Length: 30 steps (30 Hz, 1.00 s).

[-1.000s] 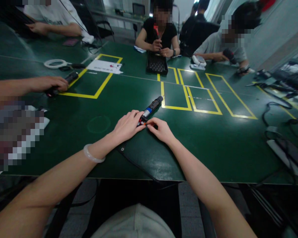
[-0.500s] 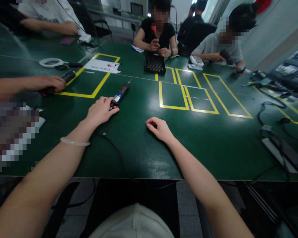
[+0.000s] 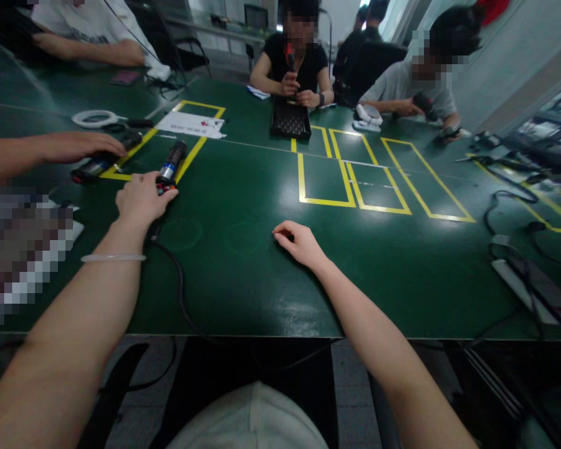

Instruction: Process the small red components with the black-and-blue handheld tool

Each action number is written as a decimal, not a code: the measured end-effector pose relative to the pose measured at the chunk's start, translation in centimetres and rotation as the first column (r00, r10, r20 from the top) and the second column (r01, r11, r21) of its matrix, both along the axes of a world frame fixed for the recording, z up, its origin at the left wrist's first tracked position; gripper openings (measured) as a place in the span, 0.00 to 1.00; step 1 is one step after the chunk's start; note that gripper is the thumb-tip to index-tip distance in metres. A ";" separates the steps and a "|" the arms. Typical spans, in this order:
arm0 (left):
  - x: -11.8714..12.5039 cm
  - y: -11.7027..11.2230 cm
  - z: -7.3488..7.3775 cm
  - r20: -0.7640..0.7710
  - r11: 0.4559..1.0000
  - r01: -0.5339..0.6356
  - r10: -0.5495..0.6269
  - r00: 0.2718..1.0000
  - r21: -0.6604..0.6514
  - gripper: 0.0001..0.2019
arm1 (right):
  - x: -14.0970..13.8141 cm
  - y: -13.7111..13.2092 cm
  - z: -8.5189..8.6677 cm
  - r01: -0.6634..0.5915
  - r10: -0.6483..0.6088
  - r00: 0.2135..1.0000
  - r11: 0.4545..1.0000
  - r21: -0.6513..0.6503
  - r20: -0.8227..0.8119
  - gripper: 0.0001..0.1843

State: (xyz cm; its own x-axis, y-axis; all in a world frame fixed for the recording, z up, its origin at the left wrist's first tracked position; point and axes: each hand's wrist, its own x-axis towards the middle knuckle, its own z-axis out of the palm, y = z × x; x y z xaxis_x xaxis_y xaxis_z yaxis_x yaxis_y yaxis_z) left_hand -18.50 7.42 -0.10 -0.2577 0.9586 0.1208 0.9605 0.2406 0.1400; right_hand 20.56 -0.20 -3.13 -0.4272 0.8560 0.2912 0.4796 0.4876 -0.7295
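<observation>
My left hand [image 3: 140, 198] is closed around the rear end of a black electric screwdriver [image 3: 171, 163] with a blue band. The tool lies slanted over the right side of a yellow tape outline [image 3: 192, 156]. A black cord [image 3: 181, 290] runs from its back end across the table to the front edge. My right hand [image 3: 298, 242] rests on the green table [image 3: 243, 280] with its fingers curled in. Thumb and forefinger form a loop, and nothing shows in it.
At left a co-worker's hand [image 3: 96, 144] lies over another dark electric screwdriver [image 3: 96, 167]. Beyond it are a white-rimmed magnifier [image 3: 96, 119] and a paper sheet [image 3: 191, 125]. A person opposite works over a black tray [image 3: 290, 120]. Cables and a power strip [image 3: 523, 290] are at right.
My left hand has moved left with the electric screwdriver, from open table to the tape outline. The co-worker's hand at left has loosened over its tool. My right hand has stayed still.
</observation>
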 end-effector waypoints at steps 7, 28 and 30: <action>1.3 -0.9 0.0 -0.062 0.990 0.059 -0.052 0.997 0.131 0.23 | -0.1 0.0 0.3 0.000 0.001 1.000 1.000 -0.009 0.020 0.05; 3.2 -1.8 1.0 -0.087 0.976 0.065 -0.048 0.995 0.210 0.23 | 0.0 0.0 0.0 -0.007 0.007 1.000 1.000 0.007 0.031 0.06; 4.2 -2.0 1.1 0.018 0.969 0.118 -0.125 0.992 0.215 0.23 | -0.1 0.0 0.0 -0.007 0.007 1.000 1.000 0.007 0.025 0.06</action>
State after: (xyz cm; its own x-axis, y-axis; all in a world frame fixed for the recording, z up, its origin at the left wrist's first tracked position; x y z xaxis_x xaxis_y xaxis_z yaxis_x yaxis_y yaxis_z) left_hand -14.28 5.44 1.03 -0.1475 0.9361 0.3194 0.9751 0.0835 0.2056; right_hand 20.46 -0.18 -3.10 -0.4406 0.8506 0.2869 0.4938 0.4966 -0.7139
